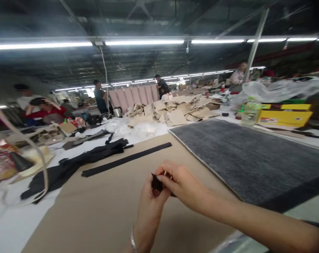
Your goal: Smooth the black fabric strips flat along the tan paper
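Between my two hands is a small piece of dark fabric (pixel 156 183), pinched by the fingertips of both. My left hand (pixel 152 203), with a silver bracelet at the wrist, grips it from below and the left. From the right, my right hand (pixel 179 181) closes thumb and fingers on its upper edge. Most of the piece is hidden by my fingers. Both hands are above a large beige sheet (pixel 101 207). Beyond them a long black fabric strip (pixel 127 159) lies flat on that sheet.
Crumpled black fabric (pixel 77 161) lies to the left, near a pale cord (pixel 40 154). At right is a dark grey panel (pixel 243 151), with a yellow box (pixel 284 117) and a clear plastic jar (pixel 250 111) behind it. Beige pieces (pixel 175 109) are heaped at the back. Several people stand or sit farther off.
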A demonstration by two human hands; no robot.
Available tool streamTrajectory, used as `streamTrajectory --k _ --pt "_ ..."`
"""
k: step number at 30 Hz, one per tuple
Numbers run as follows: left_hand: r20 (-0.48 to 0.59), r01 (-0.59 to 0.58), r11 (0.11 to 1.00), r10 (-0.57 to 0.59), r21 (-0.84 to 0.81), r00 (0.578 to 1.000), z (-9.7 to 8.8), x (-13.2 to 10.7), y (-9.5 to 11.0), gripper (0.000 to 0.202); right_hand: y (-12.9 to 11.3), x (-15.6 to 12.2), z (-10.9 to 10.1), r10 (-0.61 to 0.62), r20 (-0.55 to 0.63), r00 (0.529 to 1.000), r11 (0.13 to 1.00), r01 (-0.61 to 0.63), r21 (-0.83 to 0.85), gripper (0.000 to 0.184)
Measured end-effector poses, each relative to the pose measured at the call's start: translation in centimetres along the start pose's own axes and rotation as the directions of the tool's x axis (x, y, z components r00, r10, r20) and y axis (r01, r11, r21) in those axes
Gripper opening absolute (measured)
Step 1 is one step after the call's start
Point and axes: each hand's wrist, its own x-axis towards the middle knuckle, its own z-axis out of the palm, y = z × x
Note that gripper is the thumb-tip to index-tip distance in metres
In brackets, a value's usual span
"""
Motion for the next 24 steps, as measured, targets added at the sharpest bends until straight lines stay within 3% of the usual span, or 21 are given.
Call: streamTrajectory --k 4,7,10,14,16,18,20,22,24 --pt "-0.153 0.006 1.0 -0.011 -0.03 0.988 -4.4 -1.8 -1.5 0.034 0.1 0.9 5.6 -0.089 0.05 0.995 0.995 0.086 0.056 0.018" --pt "-0.256 0.06 0.998 -0.066 -0.03 0.964 -7.3 -3.1 -2.5 0.038 0.1 1.3 8.5 -0.114 0.107 0.988 0.986 0.099 0.133 0.023" --pt "-0.331 0.103 0.995 -0.098 -0.001 0.939 -9.7 -4.1 -3.2 0.038 -0.1 1.9 10.3 -0.124 0.146 0.981 0.975 0.093 0.2 0.028" --pt "-0.339 0.225 0.974 -0.213 -0.005 0.916 -11.9 -5.2 -2.9 0.036 -0.1 3.4 11.4 -0.042 0.106 0.993 0.982 0.022 0.186 0.034" --pt "-0.345 0.267 0.962 -0.272 -0.064 0.898 -12.5 -5.6 -2.1 0.035 0.2 3.9 11.8 0.011 0.233 0.972 0.962 -0.074 0.263 0.039" --pt "-0.337 0.275 0.946 -0.318 -0.17 0.886 -13.0 -5.9 -1.3 0.037 0.7 3.8 12.1 0.029 0.495 0.868 0.883 -0.255 0.394 0.048" --pt "-0.355 0.264 0.921 -0.358 -0.286 0.864 -13.8 -6.1 -0.8 0.036 1.5 3.1 12.1 0.022 0.73 0.683 0.75 -0.494 0.439 0.052" --pt "-0.421 0.252 0.897 -0.398 -0.363 0.815 -15.1 -6.4 -0.9 0.033 2.6 2.1 11.7 0.052 0.849 0.526 0.627 -0.679 0.382 0.051" --pt "-0.513 0.236 0.889 -0.425 -0.393 0.745 -16.9 -6.8 -1.3 0.029 4.1 0.9 10.7 0.067 0.904 0.422 0.551 -0.771 0.319 0.049"
